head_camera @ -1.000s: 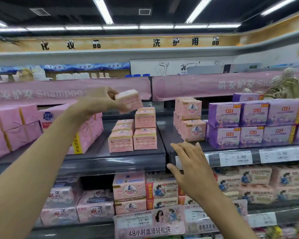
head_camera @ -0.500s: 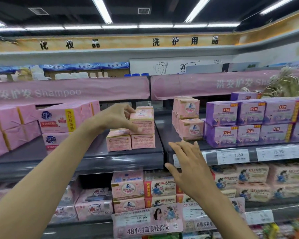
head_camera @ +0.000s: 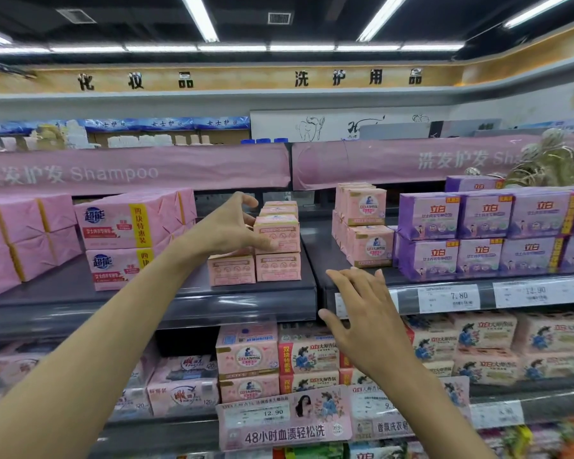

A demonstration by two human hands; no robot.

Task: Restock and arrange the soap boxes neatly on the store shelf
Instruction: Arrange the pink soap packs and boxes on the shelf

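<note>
Head view: soap box [head_camera: 276, 234], top of a stack by the shelf [head_camera: 272, 296] front edge. Left hand [head_camera: 227, 231] fingers spread, thumb touching its front, gripping nothing. Right hand [head_camera: 362, 321] fingers splayed, empty, before the shelf edge.

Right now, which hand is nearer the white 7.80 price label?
Right. The right hand hovers just left of the white 7.80 price label; the left hand touches the top pink soap box, farther up-left.
</note>
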